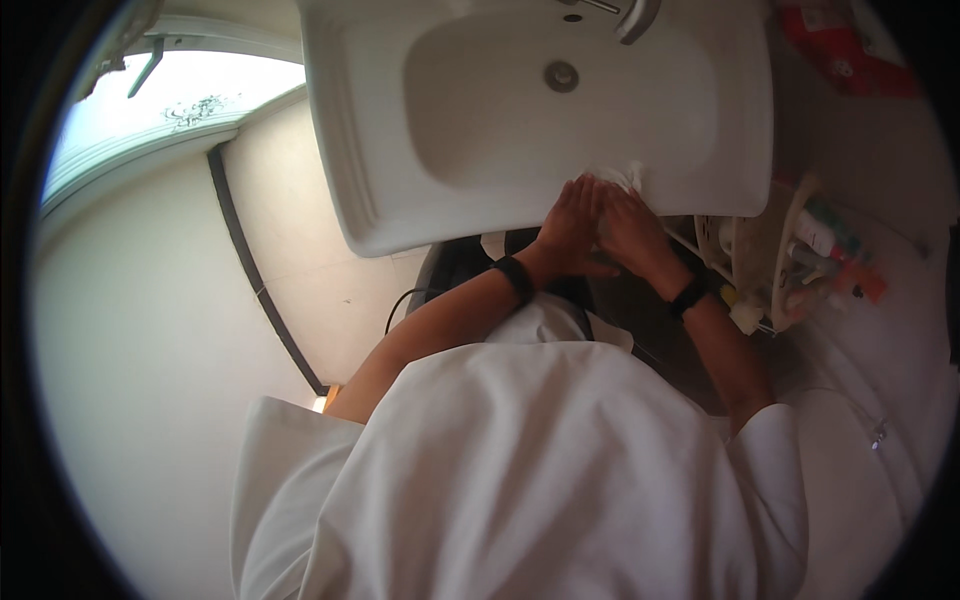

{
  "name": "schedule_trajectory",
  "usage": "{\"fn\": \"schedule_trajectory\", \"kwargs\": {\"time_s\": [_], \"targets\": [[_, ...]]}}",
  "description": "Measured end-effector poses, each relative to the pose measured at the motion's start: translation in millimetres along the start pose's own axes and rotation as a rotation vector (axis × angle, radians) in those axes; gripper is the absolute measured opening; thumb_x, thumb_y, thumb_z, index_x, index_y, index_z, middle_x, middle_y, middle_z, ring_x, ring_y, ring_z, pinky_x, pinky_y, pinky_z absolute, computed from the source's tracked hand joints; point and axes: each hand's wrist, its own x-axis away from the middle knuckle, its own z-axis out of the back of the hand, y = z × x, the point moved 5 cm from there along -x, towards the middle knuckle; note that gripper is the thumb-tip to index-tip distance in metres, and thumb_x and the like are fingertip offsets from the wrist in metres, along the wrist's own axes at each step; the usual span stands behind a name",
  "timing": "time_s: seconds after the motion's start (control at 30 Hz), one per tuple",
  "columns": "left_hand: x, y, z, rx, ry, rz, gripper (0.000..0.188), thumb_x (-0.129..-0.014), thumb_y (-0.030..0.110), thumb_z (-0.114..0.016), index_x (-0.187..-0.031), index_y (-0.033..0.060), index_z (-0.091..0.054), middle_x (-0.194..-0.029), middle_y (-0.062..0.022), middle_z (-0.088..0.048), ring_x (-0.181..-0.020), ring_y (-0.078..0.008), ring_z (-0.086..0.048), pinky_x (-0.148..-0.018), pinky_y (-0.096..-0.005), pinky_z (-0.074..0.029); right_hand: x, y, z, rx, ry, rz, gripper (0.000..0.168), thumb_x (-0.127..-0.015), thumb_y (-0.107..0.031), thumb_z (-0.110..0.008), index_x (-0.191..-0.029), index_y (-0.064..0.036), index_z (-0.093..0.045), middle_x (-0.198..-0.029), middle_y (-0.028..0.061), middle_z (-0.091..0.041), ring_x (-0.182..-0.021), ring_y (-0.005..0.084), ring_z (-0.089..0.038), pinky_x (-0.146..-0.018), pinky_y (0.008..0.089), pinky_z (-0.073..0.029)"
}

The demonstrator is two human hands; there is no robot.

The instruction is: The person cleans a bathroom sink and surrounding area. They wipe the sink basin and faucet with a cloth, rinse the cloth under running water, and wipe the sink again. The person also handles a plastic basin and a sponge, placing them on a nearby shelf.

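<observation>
Both hands meet over the front rim of a white ceramic washbasin (pixel 450 214). A crumpled white cloth or tissue (pixel 626 176) pokes out beyond the fingertips, against the basin's inner front slope. My right hand (pixel 634 234) presses on it, its fingers bent over the near part. My left hand (pixel 568 229) lies alongside, fingers together and touching the right fingers; whether it also grips the cloth is hidden. Each wrist wears a black band. In the bowl a metal drain (pixel 561 76) shows, with a chrome faucet (pixel 637 22) above it at the top edge.
To the right, a plastic rack (pixel 787 247) carries several bottles and tubes (pixel 814 232). A red packet (pixel 847 56) lies at the upper right. On the left are a window with a handle (pixel 148 67) and a pale wall (pixel 150 360). A dark rounded object (pixel 446 266) stands beneath the basin.
</observation>
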Motion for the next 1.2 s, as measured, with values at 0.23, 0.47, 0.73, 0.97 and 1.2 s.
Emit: {"fn": "schedule_trajectory", "kwargs": {"time_s": [0.23,0.47,0.73,0.97,1.2], "targets": [[64,-31,53,0.133,-0.009,0.033,0.095,-0.061,0.049,-0.079,-0.129,-0.0083,-0.043,-0.129,-0.0265,-0.049,-0.125,-0.0417,-0.044,-0.109,-0.0453,-0.032,-18,-80,-6,-0.11,0.05,0.104,0.071,-0.076,-0.035,-0.07,-0.13,0.005,-0.046,-0.134,0.0219,-0.048,-0.13,0.0343,-0.041,-0.113,0.046,-0.027],[196,-117,107,-0.345,-0.209,0.385,0.087,-0.071,0.033,-0.077,-0.136,-0.0079,-0.037,-0.14,-0.0253,-0.042,-0.131,-0.0377,-0.041,-0.111,-0.0432,-0.032,-97,-222,-35,-0.386,0.026,0.411,0.076,-0.077,-0.04,-0.07,-0.128,0.011,-0.044,-0.127,0.0275,-0.049,-0.126,0.0387,-0.042,-0.11,0.0477,-0.029],[193,-112,92,-0.38,-0.032,0.359,0.05,-0.084,0.016,-0.063,-0.129,-0.0017,-0.052,-0.133,-0.0202,-0.053,-0.126,-0.0323,-0.05,-0.108,-0.041,-0.039,-81,-211,-58,0.055,0.43,0.446,0.034,-0.082,-0.02,-0.06,-0.105,0.004,-0.065,-0.106,0.0177,-0.064,-0.104,0.0295,-0.061,-0.097,0.0425,-0.045],[57,-20,-6,-0.34,0.091,0.128,0.046,-0.084,0.006,-0.057,-0.128,-0.0024,-0.052,-0.13,-0.0187,-0.055,-0.125,-0.0313,-0.051,-0.106,-0.0407,-0.041,-3,-30,-17,-0.03,0.504,0.356,0.021,-0.079,-0.01,-0.058,-0.097,-0.001,-0.065,-0.101,0.0121,-0.065,-0.095,0.0245,-0.064,-0.089,0.0392,-0.051],[-117,97,-124,-0.398,0.211,-0.053,0.042,-0.08,0.009,-0.053,-0.12,-0.0069,-0.051,-0.123,-0.0237,-0.055,-0.116,-0.0367,-0.054,-0.102,-0.0413,-0.043,98,164,34,-0.01,0.384,0.059,0.021,-0.084,-0.008,-0.059,-0.104,-0.005,-0.065,-0.111,0.0101,-0.066,-0.105,0.0257,-0.061,-0.094,0.0381,-0.048]]}}
